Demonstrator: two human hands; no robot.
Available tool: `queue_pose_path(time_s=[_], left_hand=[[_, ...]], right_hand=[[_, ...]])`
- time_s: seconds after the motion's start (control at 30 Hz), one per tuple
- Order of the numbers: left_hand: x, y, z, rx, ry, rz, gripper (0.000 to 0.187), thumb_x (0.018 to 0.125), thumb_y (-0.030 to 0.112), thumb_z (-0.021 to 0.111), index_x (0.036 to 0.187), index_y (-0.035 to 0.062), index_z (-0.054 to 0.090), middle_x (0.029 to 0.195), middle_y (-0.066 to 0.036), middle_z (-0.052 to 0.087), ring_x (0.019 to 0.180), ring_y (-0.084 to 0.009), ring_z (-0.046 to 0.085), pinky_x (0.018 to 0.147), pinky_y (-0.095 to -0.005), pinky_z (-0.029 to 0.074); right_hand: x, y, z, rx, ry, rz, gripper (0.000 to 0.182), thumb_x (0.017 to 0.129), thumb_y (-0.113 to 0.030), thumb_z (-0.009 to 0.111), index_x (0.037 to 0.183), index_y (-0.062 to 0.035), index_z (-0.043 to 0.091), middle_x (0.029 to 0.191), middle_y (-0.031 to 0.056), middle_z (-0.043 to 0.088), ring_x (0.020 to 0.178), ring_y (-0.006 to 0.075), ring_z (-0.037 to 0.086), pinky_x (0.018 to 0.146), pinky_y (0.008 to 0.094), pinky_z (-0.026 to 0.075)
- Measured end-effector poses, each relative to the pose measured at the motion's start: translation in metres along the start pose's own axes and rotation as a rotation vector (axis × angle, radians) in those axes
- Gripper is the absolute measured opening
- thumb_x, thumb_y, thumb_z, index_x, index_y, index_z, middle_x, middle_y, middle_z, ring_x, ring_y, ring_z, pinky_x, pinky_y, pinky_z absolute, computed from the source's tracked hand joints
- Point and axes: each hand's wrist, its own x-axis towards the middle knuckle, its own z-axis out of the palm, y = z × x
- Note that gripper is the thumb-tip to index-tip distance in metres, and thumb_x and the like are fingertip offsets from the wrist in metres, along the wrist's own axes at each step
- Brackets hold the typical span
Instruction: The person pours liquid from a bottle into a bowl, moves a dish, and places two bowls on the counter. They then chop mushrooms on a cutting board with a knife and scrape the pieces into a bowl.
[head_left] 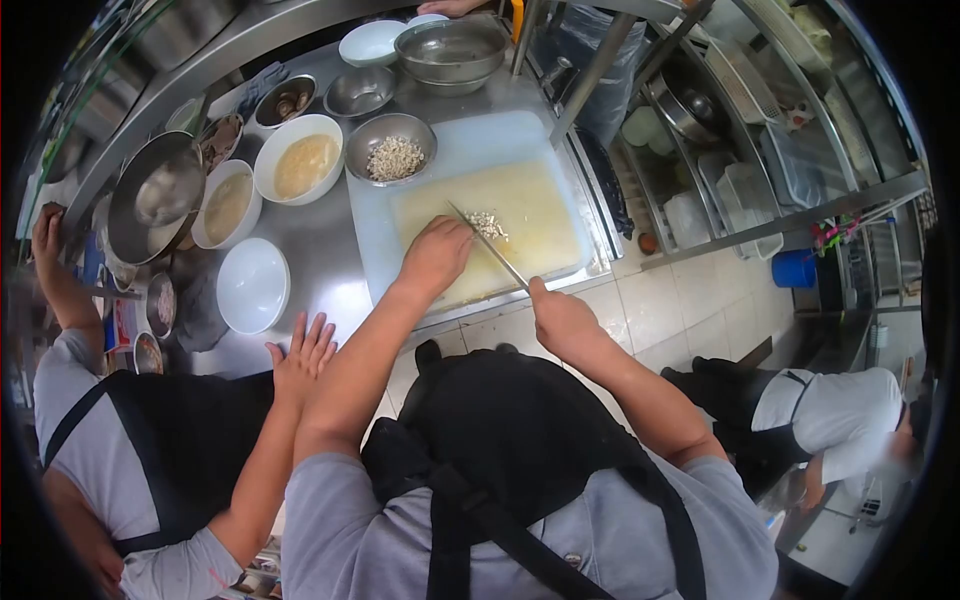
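A knife (490,246) lies slantwise over the white cutting board (540,135), its handle in my right hand (564,318), which is closed round it near the board's front edge. My left hand (438,250) is at the blade's tip end, fingers bent and pressed together; whether they hold anything is hidden. Small chopped pale pieces (487,225) lie beside the blade on the far side. Behind the board's left part, a metal bowl (391,149) holds more chopped pieces.
White bowls with yellowish contents (302,166), an empty white bowl (253,286) and a large pan (155,197) stand left. A co-worker's hand (303,358) rests on the metal table's front edge. Shelves (740,180) stand right; another person (825,415) is at the lower right.
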Motion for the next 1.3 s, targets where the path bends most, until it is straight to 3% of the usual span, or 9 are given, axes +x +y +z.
queue_pose_path(time_s=[0.97,1.13,1.2,1.3], left_hand=[[-0.005,0.002,-0.006,0.018,0.029,0.02,0.004,0.086,0.005,0.067,0.085,0.0009,0.067,0.091,-0.015,0.068,0.097,-0.0346,0.064,0.087,-0.0435,0.053],[-0.004,0.003,-0.01,0.028,-0.06,0.041,0.007,0.087,0.006,0.065,0.085,0.0004,0.067,0.092,-0.017,0.067,0.096,-0.036,0.063,0.088,-0.0457,0.052],[-0.01,-0.008,0.006,0.241,-0.256,-0.035,0.012,0.088,0.009,0.059,0.086,0.0015,0.068,0.096,-0.015,0.069,0.1,-0.034,0.063,0.094,-0.0431,0.052],[-0.017,-0.005,0.006,0.166,-0.029,0.083,0.012,0.086,0.008,0.058,0.086,0.0014,0.068,0.093,-0.016,0.068,0.1,-0.034,0.063,0.095,-0.0442,0.051]], right_hand=[[-0.011,-0.009,-0.007,0.018,-0.007,-0.022,0.036,0.082,0.005,0.058,0.115,0.0081,0.047,0.086,0.0275,0.068,0.088,0.0467,0.067,0.076,0.0558,0.053],[-0.008,-0.002,0.007,0.001,-0.018,-0.015,0.036,0.082,0.005,0.058,0.116,0.0075,0.047,0.086,0.0275,0.068,0.087,0.0475,0.067,0.076,0.0562,0.053],[-0.003,0.003,0.019,-0.01,-0.035,-0.003,0.037,0.081,0.005,0.058,0.117,0.0073,0.047,0.087,0.0276,0.068,0.088,0.0477,0.067,0.076,0.0562,0.053],[0.0,0.004,0.011,0.023,-0.004,-0.033,0.038,0.08,0.005,0.059,0.116,0.0068,0.047,0.089,0.0279,0.068,0.088,0.0485,0.067,0.077,0.0567,0.053]])
